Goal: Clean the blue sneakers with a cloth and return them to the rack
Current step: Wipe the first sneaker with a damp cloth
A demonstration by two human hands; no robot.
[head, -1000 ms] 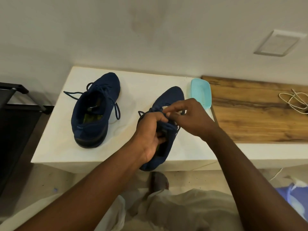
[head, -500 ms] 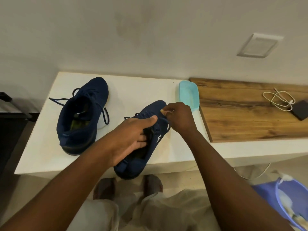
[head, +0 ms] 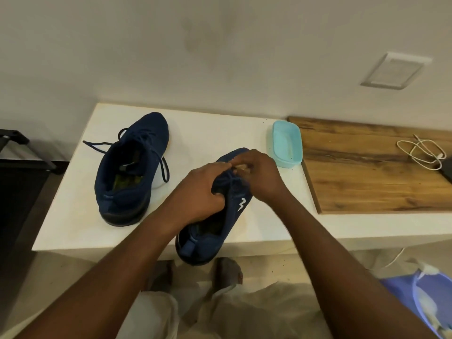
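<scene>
White table (head: 73, 216) against plain wall; wooden board (head: 367, 177) at its right end. Near sneaker (head: 234, 211) lies on table front, heel over edge. My left hand (head: 198, 192) grips its collar, fingers inside opening. My right hand (head: 259, 177) pinches laces over tongue; both my hands close together. Second sneaker (head: 132, 165) upright at left, laces loose. Turquoise dish (head: 286, 145) just beyond toe.
</scene>
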